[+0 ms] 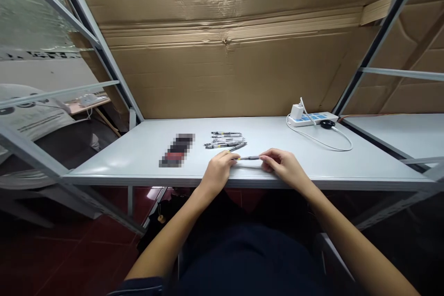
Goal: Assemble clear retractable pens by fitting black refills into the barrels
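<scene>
Both hands hold one pen (249, 158) level just above the front of the grey table (138, 157). My left hand (219, 170) pinches its left end with curled fingers. My right hand (281, 165) pinches the right end. Another pen (237, 146) lies slanted just behind my left hand. A small pile of several pens (225, 139) lies a little farther back on the table.
A blurred-out dark and red object (176, 150) lies left of the pens. A white power strip (312, 119) with a charger (297, 111) and a white cable (322, 143) sits at the back right. Cardboard (229, 55) forms the back wall. Metal frame bars (97, 51) flank both sides.
</scene>
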Action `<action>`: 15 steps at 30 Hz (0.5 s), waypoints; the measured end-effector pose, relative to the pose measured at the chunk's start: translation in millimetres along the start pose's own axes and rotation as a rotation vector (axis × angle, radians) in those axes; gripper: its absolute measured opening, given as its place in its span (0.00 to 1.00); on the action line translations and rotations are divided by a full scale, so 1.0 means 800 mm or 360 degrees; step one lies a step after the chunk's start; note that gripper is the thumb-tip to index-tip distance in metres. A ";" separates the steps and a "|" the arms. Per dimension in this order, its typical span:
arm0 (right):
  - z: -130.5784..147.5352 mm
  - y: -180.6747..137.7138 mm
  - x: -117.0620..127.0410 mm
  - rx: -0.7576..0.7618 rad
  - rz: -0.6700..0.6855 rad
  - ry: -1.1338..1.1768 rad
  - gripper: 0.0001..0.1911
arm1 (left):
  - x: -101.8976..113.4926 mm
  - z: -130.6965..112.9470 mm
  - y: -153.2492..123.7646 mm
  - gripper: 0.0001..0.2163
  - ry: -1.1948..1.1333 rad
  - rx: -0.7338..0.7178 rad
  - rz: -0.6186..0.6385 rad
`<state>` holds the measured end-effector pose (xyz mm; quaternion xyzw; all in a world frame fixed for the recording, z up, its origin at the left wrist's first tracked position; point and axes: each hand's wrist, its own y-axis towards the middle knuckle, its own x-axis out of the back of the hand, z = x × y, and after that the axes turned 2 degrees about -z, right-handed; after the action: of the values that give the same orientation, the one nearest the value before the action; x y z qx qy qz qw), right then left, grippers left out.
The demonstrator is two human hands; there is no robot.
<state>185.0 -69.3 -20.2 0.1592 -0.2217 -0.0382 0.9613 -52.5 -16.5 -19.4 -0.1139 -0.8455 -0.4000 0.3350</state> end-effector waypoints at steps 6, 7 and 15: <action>0.000 0.001 -0.004 -0.0001 0.0012 -0.0082 0.23 | 0.001 0.000 0.000 0.12 -0.0041 0.0003 0.0021; 0.000 0.001 -0.004 0.0008 0.0010 -0.0065 0.21 | 0.001 0.000 0.001 0.12 -0.0050 0.0013 0.0014; 0.001 0.005 0.008 -0.0043 0.0059 0.0118 0.21 | 0.003 -0.003 0.001 0.12 -0.0185 0.0124 -0.0024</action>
<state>190.3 -66.9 -15.3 0.1434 -0.1882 -0.0174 0.9715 -52.6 -17.9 -15.9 -0.1176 -0.8793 -0.3619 0.2865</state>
